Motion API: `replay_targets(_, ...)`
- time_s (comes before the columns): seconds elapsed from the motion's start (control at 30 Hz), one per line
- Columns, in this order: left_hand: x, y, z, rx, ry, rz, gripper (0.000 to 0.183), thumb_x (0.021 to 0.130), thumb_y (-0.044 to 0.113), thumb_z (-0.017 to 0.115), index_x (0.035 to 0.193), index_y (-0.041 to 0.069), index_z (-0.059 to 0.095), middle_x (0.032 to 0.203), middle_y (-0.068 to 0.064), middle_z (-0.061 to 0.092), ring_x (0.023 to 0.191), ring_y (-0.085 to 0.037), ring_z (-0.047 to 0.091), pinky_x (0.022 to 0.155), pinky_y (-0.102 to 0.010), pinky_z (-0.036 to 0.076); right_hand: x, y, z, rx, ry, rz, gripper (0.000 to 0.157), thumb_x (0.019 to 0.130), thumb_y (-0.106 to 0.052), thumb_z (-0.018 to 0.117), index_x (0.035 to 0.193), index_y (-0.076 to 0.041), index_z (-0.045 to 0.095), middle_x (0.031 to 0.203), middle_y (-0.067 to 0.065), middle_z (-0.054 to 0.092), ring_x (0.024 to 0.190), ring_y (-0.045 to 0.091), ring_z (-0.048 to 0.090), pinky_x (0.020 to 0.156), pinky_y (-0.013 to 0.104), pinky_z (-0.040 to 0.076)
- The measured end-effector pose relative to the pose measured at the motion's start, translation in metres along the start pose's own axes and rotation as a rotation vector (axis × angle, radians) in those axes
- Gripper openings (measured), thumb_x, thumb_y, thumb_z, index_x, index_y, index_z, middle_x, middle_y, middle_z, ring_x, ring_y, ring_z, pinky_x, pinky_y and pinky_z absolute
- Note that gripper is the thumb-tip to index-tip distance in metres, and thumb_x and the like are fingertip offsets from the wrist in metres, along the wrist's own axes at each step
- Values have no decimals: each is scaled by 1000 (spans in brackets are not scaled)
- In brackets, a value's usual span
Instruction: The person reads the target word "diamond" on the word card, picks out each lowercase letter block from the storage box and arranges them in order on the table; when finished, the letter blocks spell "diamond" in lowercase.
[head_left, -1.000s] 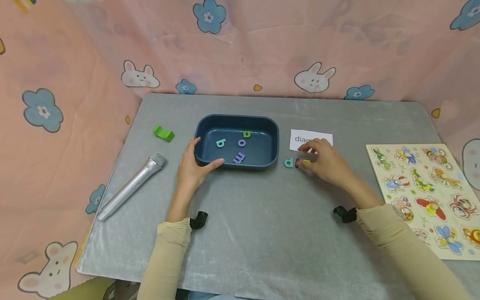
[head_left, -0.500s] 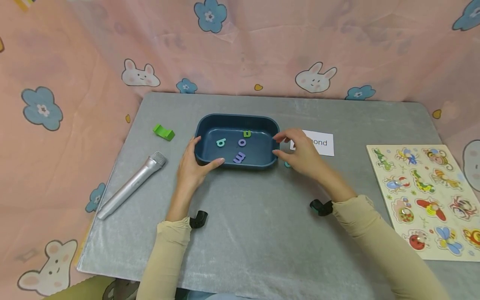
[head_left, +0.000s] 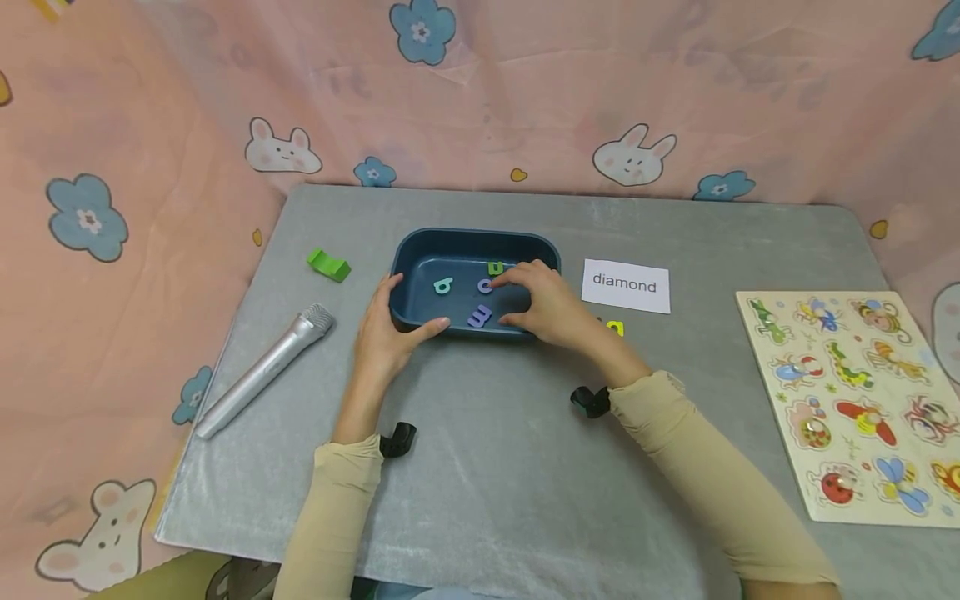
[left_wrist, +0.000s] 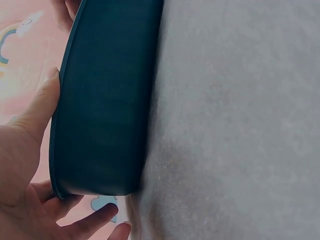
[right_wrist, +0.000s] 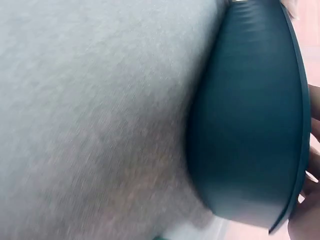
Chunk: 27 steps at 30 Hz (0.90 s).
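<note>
My left hand (head_left: 382,337) holds the front left corner of a dark blue tray (head_left: 465,247), its thumb along the front rim and fingers at the left side. Inside lie small letter pieces: a turquoise one (head_left: 443,286), a purple o (head_left: 484,286), a purple m (head_left: 480,316) and a green n (head_left: 496,267). My right hand (head_left: 553,308) reaches over the tray's right side, thumb and forefinger apart, forefinger tip right at the o. A yellow letter (head_left: 615,327) lies on the table behind the right wrist, other pieces beside it mostly hidden.
A white card reading "diamond" (head_left: 626,286) lies right of the tray. Farther right is a wooden insect puzzle board (head_left: 855,400). On the left are a silver microphone (head_left: 266,371) and a green block (head_left: 328,266). A pink curtain (head_left: 480,100) hangs behind the grey table (head_left: 480,467).
My right hand has moved left from the letters below the card, across the tray's right rim, to above the o. The card is uncovered again. My left hand has stayed on the tray.
</note>
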<state>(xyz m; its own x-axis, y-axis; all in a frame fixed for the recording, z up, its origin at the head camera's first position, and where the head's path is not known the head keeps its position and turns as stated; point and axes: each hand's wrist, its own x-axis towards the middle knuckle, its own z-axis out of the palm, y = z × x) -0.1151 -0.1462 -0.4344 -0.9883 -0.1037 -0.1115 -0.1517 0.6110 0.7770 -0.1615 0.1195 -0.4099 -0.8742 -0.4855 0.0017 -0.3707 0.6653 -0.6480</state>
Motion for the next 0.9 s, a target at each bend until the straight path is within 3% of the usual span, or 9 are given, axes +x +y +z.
replay_targets(0.23, 1, 1, 1, -19, -5, -1, 104, 84, 47, 90, 166, 21, 33, 178, -7, 23, 163, -34, 25, 130, -59, 25, 9, -4, 6, -111, -80, 9, 53, 87, -11, 88, 137, -12, 72, 148, 13, 64, 137, 35, 52, 118, 60, 37)
replay_targets(0.57, 0, 0, -1, -1, -5, -9, 105, 83, 45, 92, 167, 22, 33, 178, -6, 22, 163, -34, 26, 129, -59, 26, 17, -8, 9, -132, -129, 7, 50, 87, -13, 89, 135, -11, 73, 146, 14, 65, 137, 35, 54, 120, 58, 38)
replay_targets(0.9, -3, 1, -1, -1, 3, 2, 105, 83, 46, 91, 166, 21, 34, 177, -6, 24, 162, -33, 27, 128, -58, 29, 31, -10, 19, -106, -156, -28, 39, 85, -5, 88, 123, -8, 80, 121, 13, 71, 112, 30, 63, 99, 48, 55)
